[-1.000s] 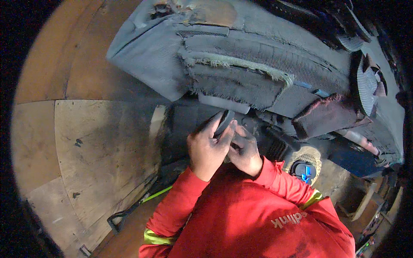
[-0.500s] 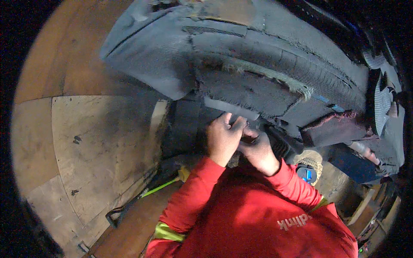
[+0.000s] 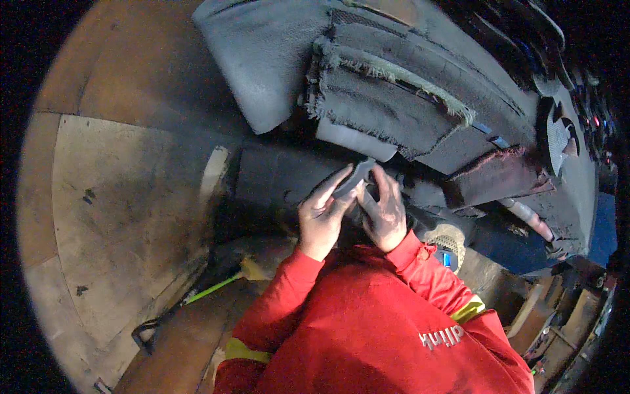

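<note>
Both hands have spread a little, baring more of the grey piece (image 3: pixel 354 180), which was mostly hidden half a second ago, and the right fingers have straightened; the view has shifted too, so the big dusty grey cover (image 3: pixel 262 65) sits higher. That flat grey piece is now up between the fingertips, just below the pale strip (image 3: pixel 354 139) under the frayed cloth (image 3: pixel 387 108). At its left side, the left hand (image 3: pixel 320 220) has thumb and fingers parted by about the piece's width, pinching it. Meanwhile the right hand (image 3: pixel 386 217) is partly open, fingertips at the piece's right end; how firmly they grip, I cannot tell. Red sleeves with yellow bands (image 3: pixel 246 350) run down to the red shirt (image 3: pixel 387 315). Off to the right hangs a reddish cloth flap (image 3: pixel 489 177); at lower left, a green stick (image 3: pixel 213 289) lies near a wooden board (image 3: pixel 125 223).
</note>
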A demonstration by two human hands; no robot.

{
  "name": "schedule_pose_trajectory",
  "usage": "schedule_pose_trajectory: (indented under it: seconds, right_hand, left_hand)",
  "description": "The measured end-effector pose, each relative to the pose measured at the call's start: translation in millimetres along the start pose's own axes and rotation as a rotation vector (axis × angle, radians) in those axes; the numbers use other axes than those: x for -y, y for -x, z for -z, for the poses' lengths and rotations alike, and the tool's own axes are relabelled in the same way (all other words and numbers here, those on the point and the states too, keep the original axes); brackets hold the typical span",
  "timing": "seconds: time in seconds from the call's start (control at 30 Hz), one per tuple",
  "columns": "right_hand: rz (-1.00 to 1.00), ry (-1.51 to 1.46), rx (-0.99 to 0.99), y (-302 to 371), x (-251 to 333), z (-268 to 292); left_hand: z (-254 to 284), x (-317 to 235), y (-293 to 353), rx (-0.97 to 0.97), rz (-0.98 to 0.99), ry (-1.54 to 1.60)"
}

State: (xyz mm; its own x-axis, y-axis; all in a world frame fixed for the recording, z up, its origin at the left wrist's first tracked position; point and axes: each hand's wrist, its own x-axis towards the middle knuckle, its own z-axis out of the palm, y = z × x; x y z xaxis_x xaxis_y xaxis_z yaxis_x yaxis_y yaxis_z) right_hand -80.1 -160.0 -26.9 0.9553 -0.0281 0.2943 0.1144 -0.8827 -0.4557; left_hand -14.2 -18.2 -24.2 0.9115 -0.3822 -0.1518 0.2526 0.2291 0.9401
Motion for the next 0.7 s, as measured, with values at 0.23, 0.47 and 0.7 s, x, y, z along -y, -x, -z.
schedule_pose_trajectory:
  seconds: [0.23,0.47,0.7]
  right_hand:
    - [-1.055,-2.205,-0.01,7,0,-23]
    - [-0.614,-2.335,0.101,-35,3,-44]
    - [-0.817,-2.386,0.062,-35,-13,-34]
  left_hand:
    - [28,-21,21,0.028,-0.131,-0.307]
    - [13,-78,-8,0.097,-0.33,-0.916]
    - [-23,-83,-38,0.163,-0.051,-1.09]
